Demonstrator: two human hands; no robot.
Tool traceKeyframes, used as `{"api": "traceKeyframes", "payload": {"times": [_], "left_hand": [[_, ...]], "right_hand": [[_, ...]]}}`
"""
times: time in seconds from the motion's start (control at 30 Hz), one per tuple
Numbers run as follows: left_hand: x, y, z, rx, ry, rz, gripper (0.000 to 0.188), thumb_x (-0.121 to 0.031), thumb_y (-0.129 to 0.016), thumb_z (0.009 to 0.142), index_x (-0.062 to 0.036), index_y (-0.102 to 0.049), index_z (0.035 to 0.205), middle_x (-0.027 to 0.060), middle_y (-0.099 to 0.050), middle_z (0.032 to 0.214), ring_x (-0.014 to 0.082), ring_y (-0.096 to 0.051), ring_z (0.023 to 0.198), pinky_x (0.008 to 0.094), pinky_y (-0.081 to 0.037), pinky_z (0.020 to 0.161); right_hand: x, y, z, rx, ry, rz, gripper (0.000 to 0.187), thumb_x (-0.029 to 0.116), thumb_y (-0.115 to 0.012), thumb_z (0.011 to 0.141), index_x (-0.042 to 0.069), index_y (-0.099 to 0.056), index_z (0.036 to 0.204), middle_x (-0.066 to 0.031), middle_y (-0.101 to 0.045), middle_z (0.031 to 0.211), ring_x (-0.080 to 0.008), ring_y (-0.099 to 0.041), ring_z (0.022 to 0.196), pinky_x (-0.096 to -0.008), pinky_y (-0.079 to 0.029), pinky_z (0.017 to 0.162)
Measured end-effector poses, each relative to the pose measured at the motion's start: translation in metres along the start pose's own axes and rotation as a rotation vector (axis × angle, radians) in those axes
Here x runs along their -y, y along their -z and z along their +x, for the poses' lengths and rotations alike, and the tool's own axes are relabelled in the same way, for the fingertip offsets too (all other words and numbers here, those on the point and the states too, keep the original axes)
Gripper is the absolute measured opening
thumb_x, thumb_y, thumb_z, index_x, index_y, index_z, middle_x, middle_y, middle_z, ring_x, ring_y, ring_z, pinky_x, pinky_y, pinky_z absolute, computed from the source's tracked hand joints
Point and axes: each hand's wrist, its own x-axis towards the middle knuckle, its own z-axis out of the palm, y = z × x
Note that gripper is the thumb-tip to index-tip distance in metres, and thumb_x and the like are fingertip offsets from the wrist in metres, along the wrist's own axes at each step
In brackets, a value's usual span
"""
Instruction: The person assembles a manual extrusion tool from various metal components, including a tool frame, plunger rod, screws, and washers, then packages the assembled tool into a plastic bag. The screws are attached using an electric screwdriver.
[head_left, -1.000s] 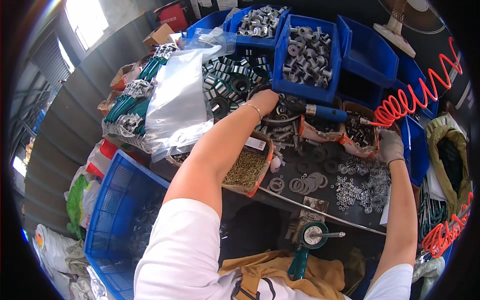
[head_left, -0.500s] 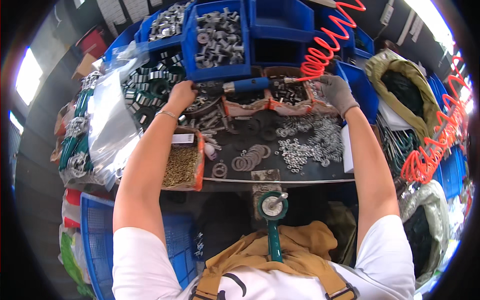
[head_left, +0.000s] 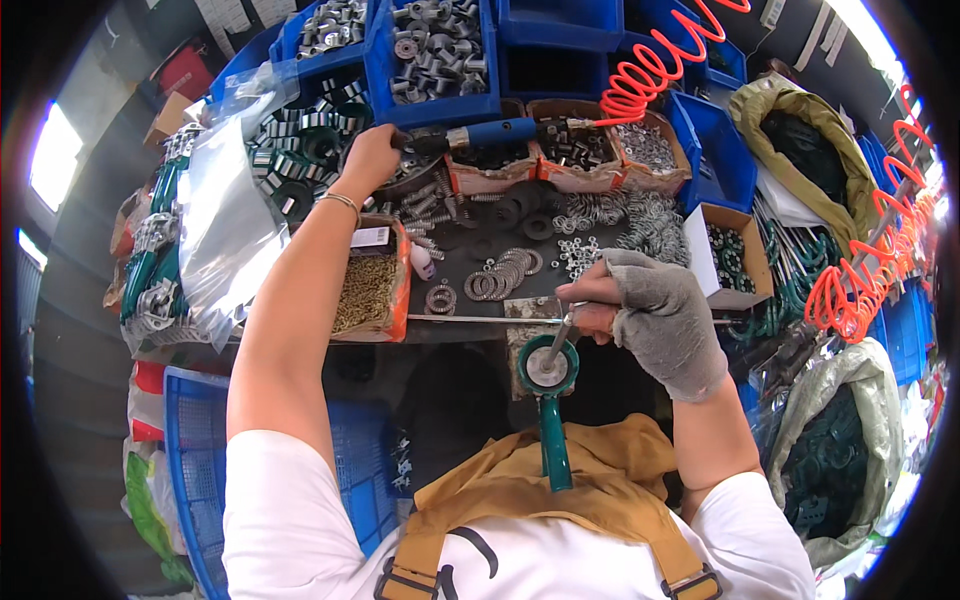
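Note:
At the far left of the bench, my left hand (head_left: 372, 158) is closed at the black end of a blue-handled air tool (head_left: 500, 131), which lies across the parts boxes. My right hand (head_left: 655, 315), in a grey fingerless glove, pinches at the upper end of a metal shaft (head_left: 558, 345). Whatever small piece sits between those fingertips is hidden. That shaft rises tilted from the round head of a green-handled part (head_left: 552, 430), which stands in front of me at the bench edge, against a metal block (head_left: 528, 308). Flat ring washers (head_left: 500, 277) lie beyond it.
A box of brass-coloured screws (head_left: 365, 290) stands at left. Nuts (head_left: 578, 258) and springs (head_left: 655, 225) are heaped at right, beside a white carton (head_left: 725, 255). Blue bins (head_left: 430, 105) line the back. A red coiled hose (head_left: 660, 75) hangs overhead.
My right hand has come from the boxes at the back right down to the metal shaft. My left hand stays by the air tool's black end. The whole view has shifted slightly.

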Motion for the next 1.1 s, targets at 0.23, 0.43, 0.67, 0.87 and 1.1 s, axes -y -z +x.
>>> {"api": "traceKeyframes", "payload": {"times": [0.23, 0.43, 0.67, 0.87, 1.1], "left_hand": [[-0.086, 0.059, -0.062, 0.018, 0.121, -0.841, 0.022, -0.005, -0.063, 0.086, 0.0036, -0.062, 0.107, 0.0086, -0.067, 0.096, 0.0168, -0.064, 0.091, 0.0316, -0.049, 0.085], [-0.144, 0.089, -0.148, 0.187, 0.246, -1.591, 0.021, -0.007, -0.057, 0.094, 0.0033, -0.057, 0.113, 0.0128, -0.066, 0.100, 0.0230, -0.065, 0.100, 0.0325, -0.052, 0.093], [-0.167, 0.087, -0.200, 0.170, 0.310, -1.993, 0.018, -0.007, -0.052, 0.096, 0.0010, -0.059, 0.112, 0.0165, -0.067, 0.101, 0.0352, -0.064, 0.105, 0.0339, -0.059, 0.085], [-0.185, 0.084, -0.208, -0.034, 0.250, -2.100, 0.018, -0.004, -0.050, 0.097, 0.0010, -0.061, 0.110, 0.0184, -0.066, 0.104, 0.0369, -0.063, 0.107, 0.0354, -0.058, 0.087], [-0.209, 0.089, -0.210, -0.087, 0.233, -2.050, 0.012, -0.006, -0.054, 0.096, 0.0018, -0.057, 0.105, 0.0180, -0.066, 0.105, 0.0312, -0.065, 0.102, 0.0358, -0.057, 0.089]], "right_hand": [[0.009, 0.000, -0.005, 0.064, 0.104, -0.015, 0.031, -0.014, -0.065, 0.072, 0.000, -0.071, 0.099, -0.0077, -0.063, 0.084, -0.0207, -0.066, 0.080, -0.0271, -0.055, 0.071], [0.003, -0.004, -0.011, 0.037, 0.467, -0.522, 0.037, -0.005, -0.069, 0.070, 0.004, -0.068, 0.105, -0.0068, -0.060, 0.082, -0.0208, -0.064, 0.073, -0.0295, -0.055, 0.063], [-0.013, -0.010, -0.009, -0.080, 0.723, -0.811, 0.040, 0.020, -0.080, 0.066, 0.010, -0.065, 0.102, -0.0049, -0.052, 0.085, -0.0223, -0.058, 0.068, -0.0337, -0.049, 0.056], [-0.011, -0.018, -0.014, -0.132, 0.535, -0.502, 0.035, 0.019, -0.080, 0.072, 0.009, -0.066, 0.103, -0.0074, -0.052, 0.086, -0.0232, -0.057, 0.070, -0.0302, -0.048, 0.056], [-0.006, -0.022, -0.020, -0.094, 0.389, -0.307, 0.040, 0.012, -0.078, 0.074, 0.006, -0.064, 0.112, -0.0082, -0.054, 0.090, -0.0186, -0.053, 0.066, -0.0262, -0.045, 0.057]]}}
